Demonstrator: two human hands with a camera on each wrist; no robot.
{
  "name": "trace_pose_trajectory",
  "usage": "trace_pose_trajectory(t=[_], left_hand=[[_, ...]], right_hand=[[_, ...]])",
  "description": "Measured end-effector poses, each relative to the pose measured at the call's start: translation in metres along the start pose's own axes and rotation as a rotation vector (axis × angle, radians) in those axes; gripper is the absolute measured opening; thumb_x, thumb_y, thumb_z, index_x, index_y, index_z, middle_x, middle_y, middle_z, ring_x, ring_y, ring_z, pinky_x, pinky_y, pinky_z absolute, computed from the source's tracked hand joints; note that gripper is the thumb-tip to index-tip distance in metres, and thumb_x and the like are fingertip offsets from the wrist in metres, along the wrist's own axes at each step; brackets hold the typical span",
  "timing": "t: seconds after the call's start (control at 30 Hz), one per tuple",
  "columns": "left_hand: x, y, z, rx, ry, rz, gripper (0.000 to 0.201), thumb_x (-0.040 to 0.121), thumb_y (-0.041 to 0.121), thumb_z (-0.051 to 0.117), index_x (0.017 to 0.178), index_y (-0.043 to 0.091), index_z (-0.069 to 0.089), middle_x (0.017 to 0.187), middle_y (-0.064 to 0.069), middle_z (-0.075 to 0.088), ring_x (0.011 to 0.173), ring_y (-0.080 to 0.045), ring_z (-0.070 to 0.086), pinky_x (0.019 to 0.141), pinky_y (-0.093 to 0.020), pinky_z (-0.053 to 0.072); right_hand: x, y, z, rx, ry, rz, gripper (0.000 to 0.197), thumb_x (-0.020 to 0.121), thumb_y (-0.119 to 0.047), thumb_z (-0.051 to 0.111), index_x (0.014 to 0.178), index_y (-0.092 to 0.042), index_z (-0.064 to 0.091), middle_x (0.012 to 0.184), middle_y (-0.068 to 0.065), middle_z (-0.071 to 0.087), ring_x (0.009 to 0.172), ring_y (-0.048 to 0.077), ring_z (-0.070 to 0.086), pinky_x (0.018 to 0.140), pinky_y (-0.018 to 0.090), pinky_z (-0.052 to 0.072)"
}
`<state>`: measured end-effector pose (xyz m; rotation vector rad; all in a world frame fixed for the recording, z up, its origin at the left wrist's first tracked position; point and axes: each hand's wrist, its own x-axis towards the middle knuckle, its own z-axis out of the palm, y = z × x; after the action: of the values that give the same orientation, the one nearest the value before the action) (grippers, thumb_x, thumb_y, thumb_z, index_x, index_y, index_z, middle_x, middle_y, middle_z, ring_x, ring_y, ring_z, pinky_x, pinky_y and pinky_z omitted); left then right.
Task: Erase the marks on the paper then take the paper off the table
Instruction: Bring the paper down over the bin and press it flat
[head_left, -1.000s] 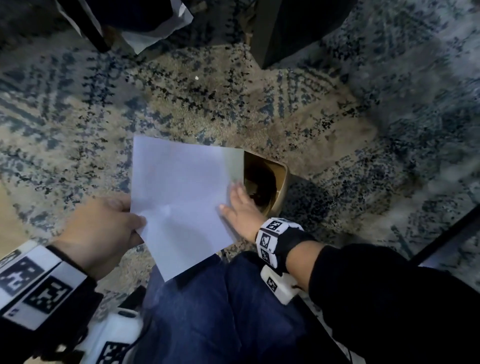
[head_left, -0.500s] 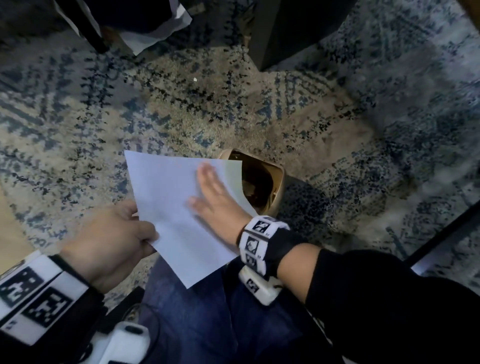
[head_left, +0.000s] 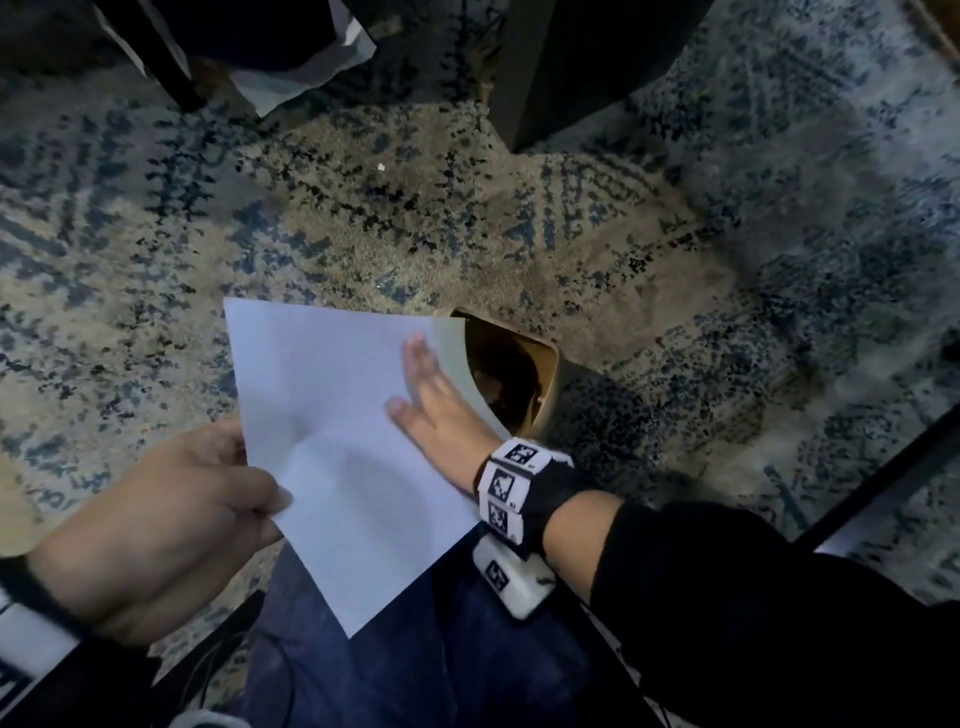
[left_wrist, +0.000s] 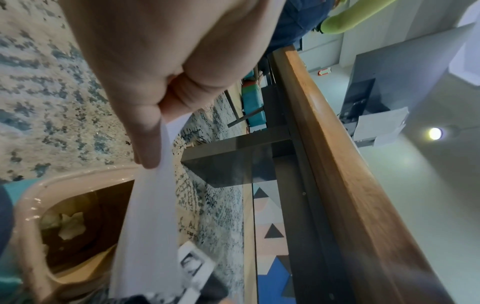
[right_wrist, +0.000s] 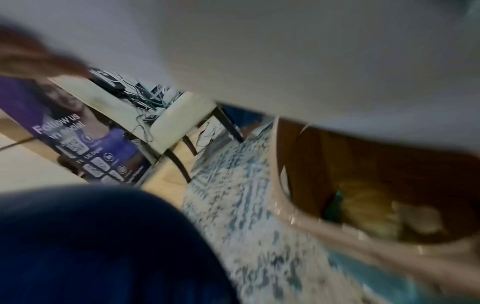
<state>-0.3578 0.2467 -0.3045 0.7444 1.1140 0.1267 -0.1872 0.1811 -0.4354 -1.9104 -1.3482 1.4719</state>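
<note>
A white sheet of paper (head_left: 337, 426) hangs in the air over my lap and the rug, its right edge above a tan waste bin (head_left: 545, 384). My left hand (head_left: 249, 488) pinches the sheet's left edge between thumb and fingers; the left wrist view shows the pinch on the paper (left_wrist: 155, 195). My right hand (head_left: 431, 395) lies flat on the sheet's right side with straight fingers. In the right wrist view the paper (right_wrist: 259, 51) fills the top, blurred, with the bin (right_wrist: 389, 185) below it. No marks show on the paper.
A patterned blue-and-beige rug (head_left: 363, 218) covers the floor. A dark table leg (head_left: 561, 67) stands beyond the bin, and crumpled scraps (left_wrist: 70, 226) lie inside the bin. A wooden table edge (left_wrist: 337, 154) runs alongside. My knees in blue jeans (head_left: 415, 665) sit below the paper.
My right hand slid from the sheet's right edge up onto its surface and now presses flat. The paper tilted and shifted slightly toward the bin. The left hand kept its pinch.
</note>
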Motion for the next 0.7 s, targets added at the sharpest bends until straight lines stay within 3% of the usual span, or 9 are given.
trace_pose_trajectory(t=[0.07, 0.17, 0.27, 0.33, 0.4, 0.47, 0.5, 0.6, 0.7], left_hand=[[-0.003, 0.002, -0.003, -0.003, 0.005, 0.029, 0.061, 0.069, -0.023, 0.032, 0.076, 0.021, 0.073, 0.083, -0.001, 0.077, 0.078, -0.014, 0.071, 0.053, -0.023, 0.057], [-0.008, 0.007, -0.005, 0.005, 0.008, 0.067, 0.048, 0.060, -0.015, 0.046, 0.068, 0.023, 0.074, 0.075, 0.003, 0.077, 0.073, -0.010, 0.071, 0.051, -0.021, 0.056], [-0.005, 0.003, -0.007, 0.024, 0.016, 0.026, 0.062, 0.073, -0.022, 0.029, 0.067, 0.020, 0.074, 0.077, 0.001, 0.077, 0.075, -0.012, 0.071, 0.056, -0.023, 0.058], [0.000, 0.002, -0.005, 0.020, 0.016, 0.003, 0.063, 0.074, -0.024, 0.025, 0.067, 0.016, 0.074, 0.078, -0.003, 0.077, 0.075, -0.014, 0.072, 0.061, -0.026, 0.059], [0.002, 0.002, -0.002, 0.000, 0.025, -0.007, 0.061, 0.074, -0.023, 0.025, 0.067, 0.012, 0.073, 0.077, -0.004, 0.077, 0.074, -0.015, 0.072, 0.060, -0.027, 0.059], [0.002, 0.002, -0.004, -0.019, 0.040, -0.010, 0.056, 0.074, -0.023, 0.025, 0.069, 0.008, 0.072, 0.078, -0.004, 0.077, 0.075, -0.015, 0.072, 0.061, -0.029, 0.059], [0.002, 0.002, -0.006, -0.026, 0.046, -0.011, 0.055, 0.075, -0.023, 0.025, 0.071, 0.007, 0.071, 0.078, -0.004, 0.077, 0.075, -0.015, 0.072, 0.063, -0.030, 0.059], [0.004, 0.003, -0.007, -0.051, 0.061, -0.025, 0.050, 0.075, -0.023, 0.025, 0.087, 0.005, 0.064, 0.078, -0.004, 0.076, 0.075, -0.015, 0.071, 0.062, -0.028, 0.058], [0.011, 0.002, 0.001, -0.069, 0.084, -0.038, 0.050, 0.074, -0.023, 0.023, 0.104, 0.000, 0.056, 0.092, -0.010, 0.071, 0.088, -0.023, 0.068, 0.062, -0.030, 0.058]], right_hand=[[0.001, 0.012, 0.009, -0.005, -0.082, 0.040, 0.064, 0.103, -0.038, 0.028, 0.151, -0.020, -0.011, 0.157, -0.005, -0.021, 0.144, 0.012, -0.017, 0.115, 0.029, -0.008], [0.008, 0.032, -0.004, -0.041, -0.027, 0.407, 0.066, 0.103, -0.037, 0.028, 0.150, -0.015, -0.012, 0.157, 0.000, -0.023, 0.145, 0.019, -0.016, 0.117, 0.036, -0.004], [0.004, 0.024, -0.014, 0.064, 0.071, 0.267, 0.068, 0.102, -0.039, 0.031, 0.151, -0.016, -0.011, 0.156, -0.002, -0.021, 0.142, 0.012, -0.018, 0.117, 0.033, -0.005], [-0.004, 0.010, -0.010, 0.105, 0.011, 0.142, 0.066, 0.102, -0.041, 0.030, 0.152, -0.020, -0.009, 0.156, -0.007, -0.017, 0.140, 0.006, -0.015, 0.113, 0.027, -0.006], [-0.003, 0.015, -0.006, 0.110, -0.090, 0.213, 0.064, 0.103, -0.039, 0.030, 0.152, -0.018, -0.006, 0.159, -0.002, -0.012, 0.145, 0.013, -0.008, 0.113, 0.026, -0.004], [-0.001, 0.024, -0.012, 0.057, -0.078, 0.393, 0.064, 0.103, -0.038, 0.028, 0.152, -0.012, -0.006, 0.159, 0.006, -0.015, 0.147, 0.020, -0.008, 0.117, 0.032, -0.002], [-0.002, 0.025, -0.018, 0.027, -0.040, 0.400, 0.064, 0.104, -0.038, 0.026, 0.151, -0.011, -0.007, 0.158, 0.006, -0.017, 0.146, 0.020, -0.011, 0.117, 0.034, -0.003], [-0.019, 0.000, -0.031, 0.025, 0.031, 0.168, 0.063, 0.103, -0.038, 0.028, 0.151, -0.018, -0.007, 0.157, -0.004, -0.019, 0.144, 0.010, -0.016, 0.114, 0.026, -0.009], [-0.052, -0.051, -0.009, -0.018, -0.082, -0.182, 0.062, 0.103, -0.034, 0.030, 0.149, -0.022, -0.009, 0.156, -0.007, -0.017, 0.141, 0.003, -0.019, 0.113, 0.021, -0.013]])
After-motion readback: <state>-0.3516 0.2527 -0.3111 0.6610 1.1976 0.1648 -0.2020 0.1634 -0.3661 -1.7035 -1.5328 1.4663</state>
